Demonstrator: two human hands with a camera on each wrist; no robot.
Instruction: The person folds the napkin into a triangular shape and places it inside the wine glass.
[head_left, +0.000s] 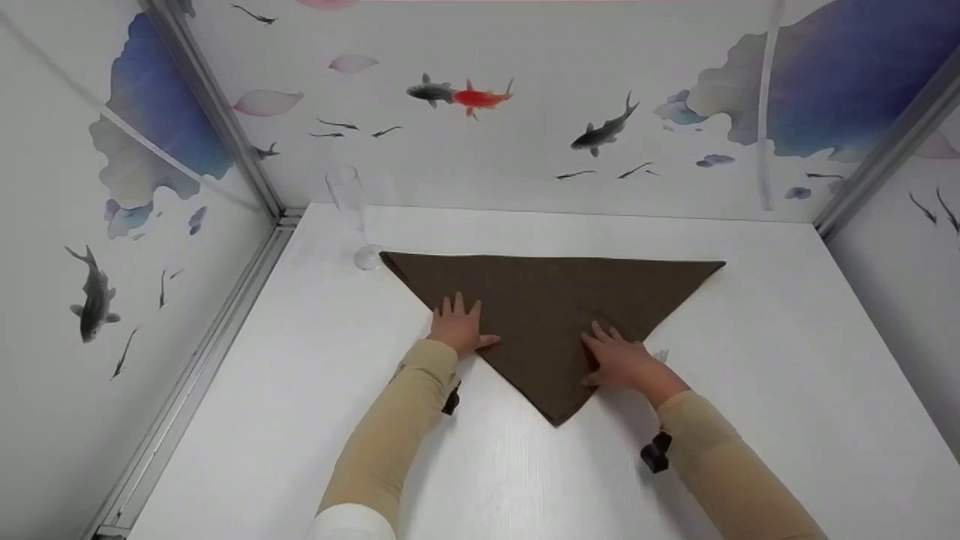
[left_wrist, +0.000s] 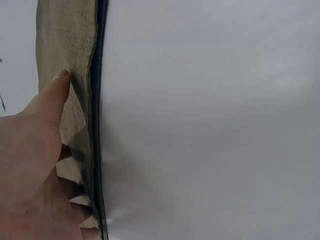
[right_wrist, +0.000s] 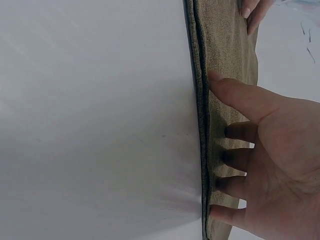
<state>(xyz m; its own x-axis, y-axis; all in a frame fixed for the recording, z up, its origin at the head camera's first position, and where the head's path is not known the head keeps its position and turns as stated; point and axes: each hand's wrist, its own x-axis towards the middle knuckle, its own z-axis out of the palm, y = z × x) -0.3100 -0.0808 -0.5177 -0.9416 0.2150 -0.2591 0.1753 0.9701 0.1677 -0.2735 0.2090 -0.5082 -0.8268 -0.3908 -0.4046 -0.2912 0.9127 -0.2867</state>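
A brown cloth napkin, folded into a triangle, lies flat with its long edge at the back and its point toward the person. Spread over its left slanting edge, the left hand rests with fingers apart. The right hand touches the cloth near its right slanting edge, fingertips on the fabric. In the right wrist view, the fingers of the right hand are spread along layered edges of the napkin. The left wrist view shows the left hand extended over the cloth.
A clear stemmed glass stands at the back left, its base close to the napkin's left corner. The white table is enclosed by printed panels with metal frame posts. Something small and clear shows beside the right wrist.
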